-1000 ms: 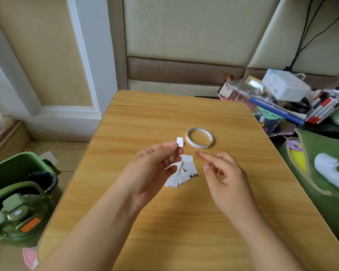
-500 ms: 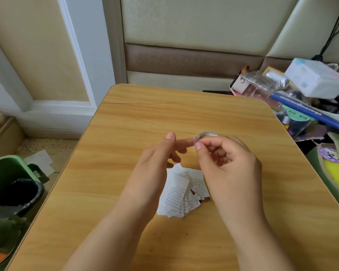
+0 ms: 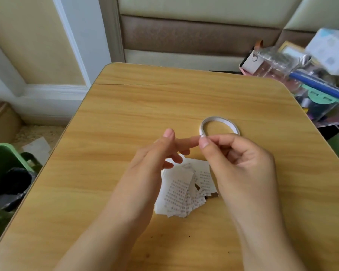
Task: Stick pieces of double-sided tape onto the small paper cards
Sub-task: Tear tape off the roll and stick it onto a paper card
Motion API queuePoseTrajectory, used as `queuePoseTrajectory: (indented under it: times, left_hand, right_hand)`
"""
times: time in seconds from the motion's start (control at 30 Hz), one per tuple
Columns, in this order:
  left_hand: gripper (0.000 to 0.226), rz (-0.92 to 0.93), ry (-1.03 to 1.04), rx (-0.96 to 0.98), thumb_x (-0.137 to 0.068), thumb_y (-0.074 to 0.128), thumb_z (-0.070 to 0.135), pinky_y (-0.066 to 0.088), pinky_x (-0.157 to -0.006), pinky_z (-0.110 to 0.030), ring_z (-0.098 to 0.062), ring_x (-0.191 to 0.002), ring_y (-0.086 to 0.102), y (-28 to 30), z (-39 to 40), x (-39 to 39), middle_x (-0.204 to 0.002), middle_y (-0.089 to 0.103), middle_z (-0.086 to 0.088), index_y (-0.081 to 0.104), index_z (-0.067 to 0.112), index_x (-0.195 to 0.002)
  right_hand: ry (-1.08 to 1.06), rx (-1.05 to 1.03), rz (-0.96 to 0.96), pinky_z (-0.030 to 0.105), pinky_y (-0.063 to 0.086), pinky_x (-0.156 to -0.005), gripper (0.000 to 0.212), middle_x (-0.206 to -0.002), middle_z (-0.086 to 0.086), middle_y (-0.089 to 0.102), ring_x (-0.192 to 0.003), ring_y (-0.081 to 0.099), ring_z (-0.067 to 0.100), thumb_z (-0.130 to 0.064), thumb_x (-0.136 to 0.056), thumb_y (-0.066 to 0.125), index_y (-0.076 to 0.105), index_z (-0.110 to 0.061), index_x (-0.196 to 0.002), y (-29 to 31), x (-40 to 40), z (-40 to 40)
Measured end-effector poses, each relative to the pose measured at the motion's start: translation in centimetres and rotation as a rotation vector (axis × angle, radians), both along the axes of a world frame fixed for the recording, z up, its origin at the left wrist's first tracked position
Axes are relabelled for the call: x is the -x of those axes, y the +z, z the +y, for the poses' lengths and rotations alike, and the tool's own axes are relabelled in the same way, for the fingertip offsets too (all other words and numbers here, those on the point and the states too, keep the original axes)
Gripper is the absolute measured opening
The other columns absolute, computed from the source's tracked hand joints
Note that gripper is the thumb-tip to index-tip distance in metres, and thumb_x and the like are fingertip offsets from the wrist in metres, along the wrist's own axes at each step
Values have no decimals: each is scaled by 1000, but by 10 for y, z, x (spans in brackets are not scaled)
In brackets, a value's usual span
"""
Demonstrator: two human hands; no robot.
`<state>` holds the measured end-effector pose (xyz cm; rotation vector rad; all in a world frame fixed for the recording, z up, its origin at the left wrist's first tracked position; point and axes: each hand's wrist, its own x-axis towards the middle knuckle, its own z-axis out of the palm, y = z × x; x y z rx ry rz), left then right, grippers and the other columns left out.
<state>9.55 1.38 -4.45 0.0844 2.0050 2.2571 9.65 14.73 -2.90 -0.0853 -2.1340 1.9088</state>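
Head view: right hand (image 3: 241, 163) pinches small tape piece (image 3: 202, 136) at left forefinger tip; left hand (image 3: 157, 159) fingers extended, holding nothing. Fanned paper cards (image 3: 182, 192) lie on table (image 3: 125, 114) directly below both hands. Tape roll (image 3: 219, 125) just beyond right thumb.

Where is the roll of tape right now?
In the head view, the tape roll is right of centre on the wooden table, just beyond the paper cards, with the right hand pinching its near edge.
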Motion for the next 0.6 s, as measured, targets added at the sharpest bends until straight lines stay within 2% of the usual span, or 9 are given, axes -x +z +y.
queuePoseTrajectory:
  times: [0.1, 0.2, 0.4, 0.6]
  left_hand:
    - [53, -8, -26, -2, -75, 36, 67, 35, -84, -33, -11, -88, 52, 0, 1, -1, -91, 62, 8, 75, 38, -96]
    - [46, -30, -37, -49, -83, 39, 56, 35, -82, -32, -10, -83, 52, 1, 1, 0, -85, 62, 9, 77, 33, -95]
    - [46, -78, -31, -139, -83, 38, 47, 38, -81, -33, -9, -80, 53, 1, 0, 0, -80, 62, 8, 78, 26, -94]
    - [44, -92, -23, -163, -81, 41, 42, 38, -80, -32, -8, -78, 53, 1, -1, 0, -79, 62, 7, 78, 22, -95]
  right_hand:
    - [6, 6, -3, 13, 44, -54, 8, -66, 1, 69, -59, 57, 5, -24, -80, 73, 73, -23, -71, -2, -1, 2]
    - [21, 2, 4, 12, 45, -55, 5, -71, 3, 70, -62, 59, 7, -26, -80, 71, 73, -26, -74, -2, -1, 2]
    - [41, -36, 33, 11, 45, -60, 13, -71, -5, 70, -65, 59, 2, -21, -83, 69, 72, -28, -72, -4, -1, 2]
    - [68, -73, 64, 6, 41, -59, 21, -59, -19, 62, -61, 58, -4, -15, -88, 62, 71, -30, -76, -1, -1, 1]
